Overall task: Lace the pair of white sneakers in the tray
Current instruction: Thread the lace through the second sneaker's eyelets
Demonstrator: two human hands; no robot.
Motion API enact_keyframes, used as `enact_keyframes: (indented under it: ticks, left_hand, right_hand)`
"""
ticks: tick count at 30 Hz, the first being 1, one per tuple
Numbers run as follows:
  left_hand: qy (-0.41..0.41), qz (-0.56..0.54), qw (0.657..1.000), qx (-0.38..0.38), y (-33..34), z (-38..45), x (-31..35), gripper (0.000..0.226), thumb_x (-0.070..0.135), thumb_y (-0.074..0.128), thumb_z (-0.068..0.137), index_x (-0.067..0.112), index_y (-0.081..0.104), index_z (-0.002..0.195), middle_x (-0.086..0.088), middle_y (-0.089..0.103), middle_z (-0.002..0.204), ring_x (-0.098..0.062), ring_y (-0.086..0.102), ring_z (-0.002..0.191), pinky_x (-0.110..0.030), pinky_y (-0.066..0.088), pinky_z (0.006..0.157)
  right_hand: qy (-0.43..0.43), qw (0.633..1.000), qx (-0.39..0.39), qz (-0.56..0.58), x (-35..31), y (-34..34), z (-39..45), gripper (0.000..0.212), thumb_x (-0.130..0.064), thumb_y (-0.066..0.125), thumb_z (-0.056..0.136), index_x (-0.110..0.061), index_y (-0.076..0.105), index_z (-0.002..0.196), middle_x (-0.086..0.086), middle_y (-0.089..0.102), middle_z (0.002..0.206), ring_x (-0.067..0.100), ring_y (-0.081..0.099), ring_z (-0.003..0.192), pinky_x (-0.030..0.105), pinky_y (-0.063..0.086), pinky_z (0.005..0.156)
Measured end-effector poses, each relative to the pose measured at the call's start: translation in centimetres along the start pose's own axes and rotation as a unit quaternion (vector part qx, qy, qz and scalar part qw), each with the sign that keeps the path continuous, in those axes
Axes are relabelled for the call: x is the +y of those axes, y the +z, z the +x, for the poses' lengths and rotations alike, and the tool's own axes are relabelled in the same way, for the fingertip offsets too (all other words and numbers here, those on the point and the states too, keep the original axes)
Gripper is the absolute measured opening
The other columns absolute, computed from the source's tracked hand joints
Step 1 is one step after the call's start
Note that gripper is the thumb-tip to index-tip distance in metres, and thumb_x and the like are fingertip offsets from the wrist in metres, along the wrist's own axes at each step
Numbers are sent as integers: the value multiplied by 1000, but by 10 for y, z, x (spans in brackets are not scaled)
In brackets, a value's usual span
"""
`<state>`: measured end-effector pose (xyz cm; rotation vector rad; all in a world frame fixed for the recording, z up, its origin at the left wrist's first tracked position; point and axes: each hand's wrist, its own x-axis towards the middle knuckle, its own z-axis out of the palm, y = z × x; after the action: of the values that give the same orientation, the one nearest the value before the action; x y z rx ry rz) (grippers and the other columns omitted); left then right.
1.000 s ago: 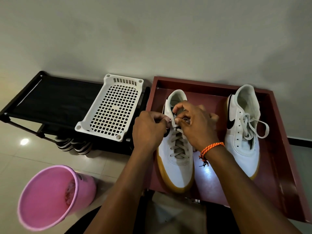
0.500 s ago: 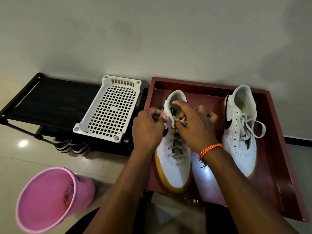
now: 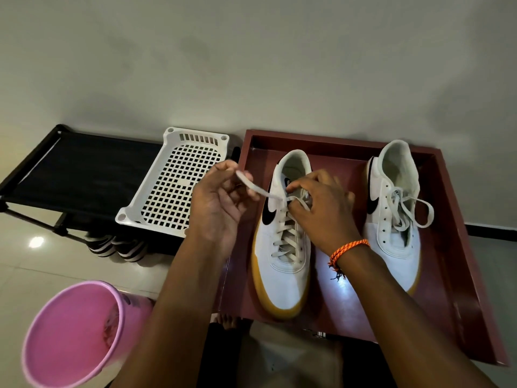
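Note:
Two white sneakers with gum soles stand in a dark red tray (image 3: 458, 247). The left sneaker (image 3: 282, 273) has its lace crossed up most of the eyelets. My left hand (image 3: 218, 203) pinches the free end of that lace (image 3: 251, 186) and holds it out to the left of the shoe. My right hand (image 3: 321, 208) rests over the top eyelets, fingers curled on the lace there. The right sneaker (image 3: 394, 233) has a loose lace bunched over its tongue, with a loop hanging to the right.
A white perforated plastic basket (image 3: 179, 186) lies on a black shoe rack (image 3: 84, 169) left of the tray. Striped sandals (image 3: 117, 247) sit under the rack. A pink bucket (image 3: 75, 334) stands at lower left on the tiled floor. A wall rises behind.
My left hand has pulled away to the left and up, drawing the lace end out from the top of the left sneaker. My right hand stays at the top eyelets.

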<state>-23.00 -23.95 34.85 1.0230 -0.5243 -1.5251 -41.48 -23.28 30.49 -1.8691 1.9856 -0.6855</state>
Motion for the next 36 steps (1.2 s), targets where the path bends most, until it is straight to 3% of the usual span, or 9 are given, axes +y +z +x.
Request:
enact_keyframes:
  ticks: [2,4,8,10,15,20,30,33,36]
  left_hand:
    - [94,276,953,75,-4,6,-6,22,17,45,101,11,66,97,-2,66,78,-13,56,67,-34,46,65]
    - [180,521,833,56,-8,7,-19,41,45,43,101,16,71,91,-1,64,88,-14,57,81,-42,50,74]
    - [196,697,689,-20,-8,7,-48,43,61,48,100,27,74,91,6,60,98,-20,53,103,-45,47,89]
    - [209,664,716,-46,-10,11,-53,29,47,60,100,26,73,87,7,62,87,-21,58,92,-47,52,81]
    - [99,364,922,-80,-1,9,-36,25,16,64,105,11,72,83,-3,74,80,-17,66,73,-39,54,73]
    - [42,134,987,-82,2,2,-16,22,11,58,107,4,68,89,-19,76,112,-29,74,93,-42,62,89]
    - [-18,-136,990,-44,1,-3,6,16,17,56,106,12,61,92,-5,71,87,-18,71,73,-33,63,73]
    - [29,120,991,57,-6,4,4,14,14,51,103,14,60,91,-4,60,72,-16,48,48,-31,46,54]
    - [162,500,849,45,-12,7,-11,20,34,52,104,24,65,92,4,66,73,-16,58,61,-36,46,62]
  right_hand:
    - [-13,999,8,32,4,1,0,19,-25,74,84,-32,74,101,-12,55,113,13,53,109,37,39,92]
    - [-22,998,20,54,5,2,0,12,-21,75,83,-24,75,95,-8,57,111,15,54,106,38,49,93]
    - [-37,998,30,52,5,3,0,3,-23,72,85,-23,73,89,-8,59,109,17,56,106,38,51,90]
    - [-38,998,25,49,5,2,0,2,-25,72,87,-24,73,89,-9,60,109,17,56,107,38,51,90]
    - [-27,999,14,43,7,-1,0,7,-22,72,86,-23,75,93,-8,60,111,16,54,110,35,49,90]
    - [-19,999,7,44,5,-2,1,13,-21,76,86,-20,77,99,-6,61,115,16,53,113,26,40,88]
    - [-42,992,-4,120,6,-2,0,13,-25,81,82,-28,74,92,-11,58,108,15,59,97,39,55,83]
    - [-54,989,-21,138,7,-5,-2,23,-24,77,79,-33,73,99,-16,53,114,8,59,96,36,57,82]
    - [-47,987,-41,146,8,-12,-2,39,-20,80,81,-36,68,114,-14,47,114,2,58,92,24,55,78]
